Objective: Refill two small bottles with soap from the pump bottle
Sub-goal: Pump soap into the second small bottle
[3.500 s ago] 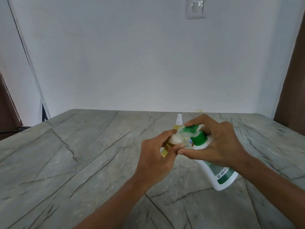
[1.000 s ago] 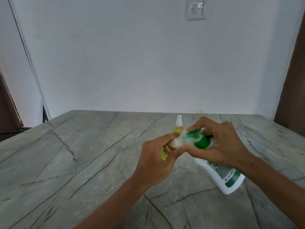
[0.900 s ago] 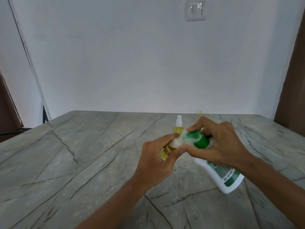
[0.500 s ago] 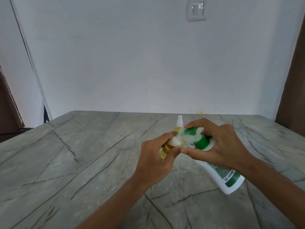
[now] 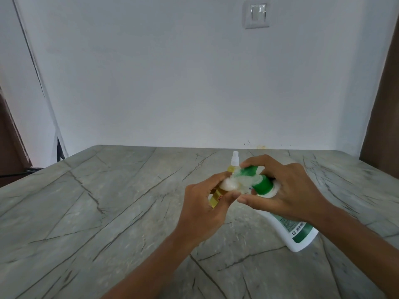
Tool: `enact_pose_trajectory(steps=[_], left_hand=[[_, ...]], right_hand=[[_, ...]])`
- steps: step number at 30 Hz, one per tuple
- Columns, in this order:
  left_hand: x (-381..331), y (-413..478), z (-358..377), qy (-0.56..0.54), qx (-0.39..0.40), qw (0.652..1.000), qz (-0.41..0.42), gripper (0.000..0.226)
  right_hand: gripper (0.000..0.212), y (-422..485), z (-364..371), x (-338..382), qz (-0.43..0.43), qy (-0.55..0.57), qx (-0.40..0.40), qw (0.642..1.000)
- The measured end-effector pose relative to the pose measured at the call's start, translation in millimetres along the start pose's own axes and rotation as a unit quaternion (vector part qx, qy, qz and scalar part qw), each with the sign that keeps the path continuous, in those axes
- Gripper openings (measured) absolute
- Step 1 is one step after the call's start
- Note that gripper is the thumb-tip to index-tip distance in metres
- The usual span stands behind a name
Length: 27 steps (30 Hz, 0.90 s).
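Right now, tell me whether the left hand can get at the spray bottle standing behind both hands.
Probably not yet. The spray bottle stands close behind, but the left hand grips the small bottle under the nozzle of the pump bottle, so its fingers are taken.

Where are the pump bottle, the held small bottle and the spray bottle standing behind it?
pump bottle (image 5: 299, 233): head view, on its white lower body.
small bottle (image 5: 216, 199): head view, on its yellow lower end.
spray bottle (image 5: 235, 157): head view, on its white cap.

Left hand (image 5: 205, 205) grips small bottle (image 5: 216, 199); right hand (image 5: 287, 190) grips tilted pump bottle (image 5: 299, 233), white soap (image 5: 294, 186) between
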<state>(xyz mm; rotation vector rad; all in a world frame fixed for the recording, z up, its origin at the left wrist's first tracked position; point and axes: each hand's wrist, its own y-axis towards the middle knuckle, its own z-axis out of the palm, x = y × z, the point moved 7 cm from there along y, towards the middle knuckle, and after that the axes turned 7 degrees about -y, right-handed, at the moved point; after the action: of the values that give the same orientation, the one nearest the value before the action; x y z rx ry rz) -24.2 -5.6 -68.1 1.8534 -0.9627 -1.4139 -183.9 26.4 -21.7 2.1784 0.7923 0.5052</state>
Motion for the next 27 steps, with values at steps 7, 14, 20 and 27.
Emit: enact_pose_trajectory(steps=[7, 14, 20, 27], left_hand=[[-4, 0, 2, -0.005, 0.002, 1.0, 0.014, 0.051], [-2, -1, 4, -0.003, 0.009, 1.0, 0.001, 0.051], [-1, -1, 4, -0.025, -0.001, 1.0, -0.019, 0.053], [-1, -4, 6, -0.053, -0.01, 0.997, -0.052, 0.045]], right_hand=[[0.048, 1, -5, 0, 0.003, 0.028, -0.04, 0.999], [0.05, 0, -4, -2, 0.009, 0.02, -0.029, 0.999], [0.058, -3, 0, -6, -0.009, -0.003, -0.005, 1.0], [0.059, -10, 0, -8, -0.038, 0.05, 0.03, 0.998]])
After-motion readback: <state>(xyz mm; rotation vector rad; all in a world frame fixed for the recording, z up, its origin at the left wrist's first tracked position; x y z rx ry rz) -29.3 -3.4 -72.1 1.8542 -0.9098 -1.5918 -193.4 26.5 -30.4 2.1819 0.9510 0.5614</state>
